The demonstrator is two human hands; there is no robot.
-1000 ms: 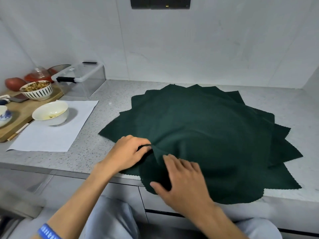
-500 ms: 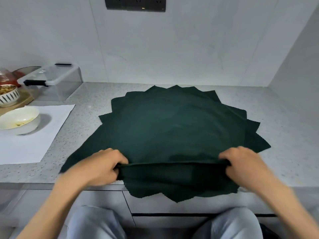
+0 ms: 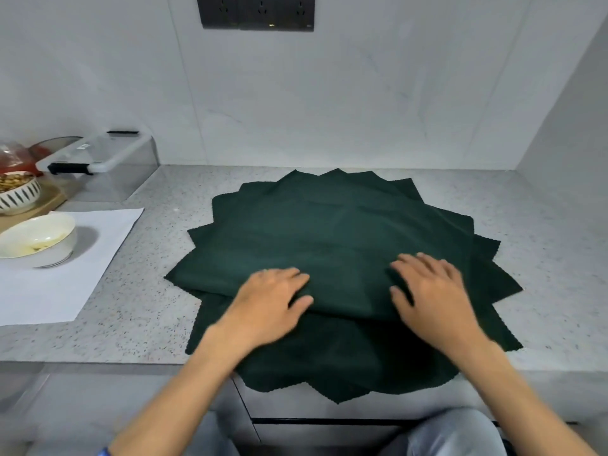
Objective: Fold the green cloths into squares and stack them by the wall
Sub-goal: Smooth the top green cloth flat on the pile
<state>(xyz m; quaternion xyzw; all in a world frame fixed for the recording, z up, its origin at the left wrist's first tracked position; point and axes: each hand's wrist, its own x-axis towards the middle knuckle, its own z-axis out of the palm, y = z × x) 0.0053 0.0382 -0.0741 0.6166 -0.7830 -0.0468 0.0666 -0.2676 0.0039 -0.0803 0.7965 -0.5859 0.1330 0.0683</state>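
Nearest the camera, two bare forearms reach forward over the table's front edge, above grey-trousered knees. The left hand (image 3: 273,302) lies palm down with its fingers spread flat on the top green cloth (image 3: 345,274), pinching nothing. The right hand (image 3: 431,287) lies just beside it to the right, also flat, fingers straight and fanned out, pressing on the same cloth. That top cloth is folded over, its doubled near edge running under both hands from left to right. Beneath it sits the pile of green cloths (image 3: 345,363), fanned so that many zigzag-cut corners stick out all round like a star; the nearest corners hang over the front edge of the table (image 3: 138,317). The pile lies in the middle of the speckled grey table, its far corners near the wall (image 3: 329,103) but apart from it.

To the left a white sheet of paper (image 3: 65,284) lies flat with a cream bowl (image 3: 39,240) on it. Further back stand a striped bowl (image 3: 18,192) holding food on a wooden board, and a clear lidded box (image 3: 105,166). High on the wall is a dark socket strip (image 3: 256,11).
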